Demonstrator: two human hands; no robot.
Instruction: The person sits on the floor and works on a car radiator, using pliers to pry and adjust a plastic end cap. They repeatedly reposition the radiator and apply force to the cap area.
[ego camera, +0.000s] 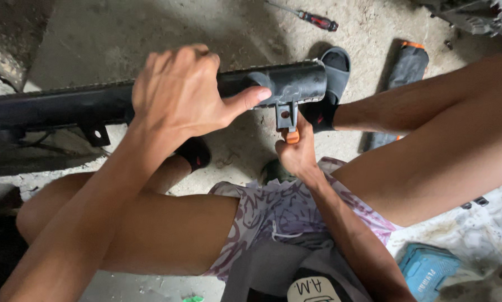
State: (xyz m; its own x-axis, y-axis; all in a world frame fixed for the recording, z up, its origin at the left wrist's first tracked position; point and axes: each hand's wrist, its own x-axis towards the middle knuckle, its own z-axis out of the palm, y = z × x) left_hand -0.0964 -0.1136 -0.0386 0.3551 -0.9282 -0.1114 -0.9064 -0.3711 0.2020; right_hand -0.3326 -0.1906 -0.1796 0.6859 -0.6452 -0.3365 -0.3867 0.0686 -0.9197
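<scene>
While left hand (pixel 178 92) grips black part (pixel 284 81), right hand (pixel 297 152) holds orange-handled tool (pixel 292 136).

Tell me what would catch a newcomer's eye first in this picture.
First the long black plastic part lying across the upper middle, with the left hand clamped over it from above. Just below its right end, the right hand grips an orange-handled tool against a small mounting tab. Farther back on the concrete floor lies a red-handled screwdriver, and a blue case sits at lower right.
</scene>
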